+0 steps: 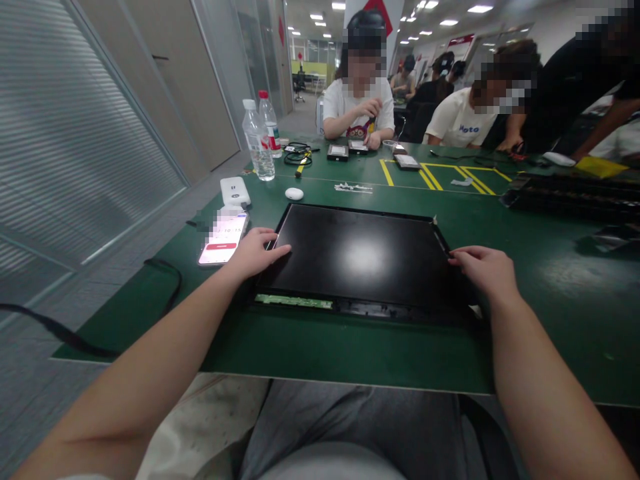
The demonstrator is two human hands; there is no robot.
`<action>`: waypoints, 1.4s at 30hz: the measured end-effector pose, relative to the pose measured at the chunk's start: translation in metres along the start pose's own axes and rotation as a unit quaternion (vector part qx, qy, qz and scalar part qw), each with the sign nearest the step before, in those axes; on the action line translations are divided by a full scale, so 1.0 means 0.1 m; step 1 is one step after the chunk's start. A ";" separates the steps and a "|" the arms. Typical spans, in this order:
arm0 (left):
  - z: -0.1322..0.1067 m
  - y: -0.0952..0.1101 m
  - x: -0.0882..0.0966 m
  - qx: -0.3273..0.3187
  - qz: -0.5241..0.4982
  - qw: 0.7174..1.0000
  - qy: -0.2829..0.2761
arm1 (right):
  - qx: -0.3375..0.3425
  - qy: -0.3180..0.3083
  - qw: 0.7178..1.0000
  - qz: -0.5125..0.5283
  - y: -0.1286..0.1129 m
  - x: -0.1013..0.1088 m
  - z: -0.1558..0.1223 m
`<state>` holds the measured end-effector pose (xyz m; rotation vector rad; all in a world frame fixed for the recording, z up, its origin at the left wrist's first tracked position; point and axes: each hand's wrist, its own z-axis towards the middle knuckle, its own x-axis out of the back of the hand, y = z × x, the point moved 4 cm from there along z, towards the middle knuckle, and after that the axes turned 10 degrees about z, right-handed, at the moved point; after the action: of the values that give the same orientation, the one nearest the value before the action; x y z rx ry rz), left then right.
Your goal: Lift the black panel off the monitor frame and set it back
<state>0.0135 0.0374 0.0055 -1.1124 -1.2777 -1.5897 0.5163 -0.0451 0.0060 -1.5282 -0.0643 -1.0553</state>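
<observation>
Grey-clothed lap [360, 413] below; beyond it lies a black screen panel [360, 253], seemingly part-opened: green circuit strip [293, 302] bare, panel seated within its frame [390, 310]. Left hand [253, 253], thumb spread wide, touches its left edge; right hand [486, 270], fingers narrowed, meets the right, grip unclear. Green table [555, 327] underneath.

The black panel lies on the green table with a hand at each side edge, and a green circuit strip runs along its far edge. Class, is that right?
Not quite: the green circuit strip runs along the near edge of the black panel, as the head view shows. The panel does lie on the green table, with the left hand and right hand at its side edges.
</observation>
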 end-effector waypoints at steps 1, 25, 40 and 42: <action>0.00 0.00 -0.01 -0.001 0.001 1.000 -0.001 | 0.000 0.001 1.000 -0.001 0.00 0.00 0.00; -0.01 -0.01 -0.01 -0.021 0.017 1.000 0.003 | -0.002 -0.005 1.000 -0.005 0.00 0.00 0.00; -0.04 0.04 -0.01 -0.048 0.004 0.999 -0.009 | -0.003 -0.005 1.000 -0.011 -0.01 0.00 -0.01; -0.05 0.05 -0.01 -0.052 0.000 0.999 -0.014 | -0.004 -0.004 1.000 -0.012 -0.01 0.00 -0.02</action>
<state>0.0178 0.0316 0.0054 -1.2021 -1.2257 -1.6617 0.5151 -0.0462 0.0064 -1.5422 -0.0848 -1.0694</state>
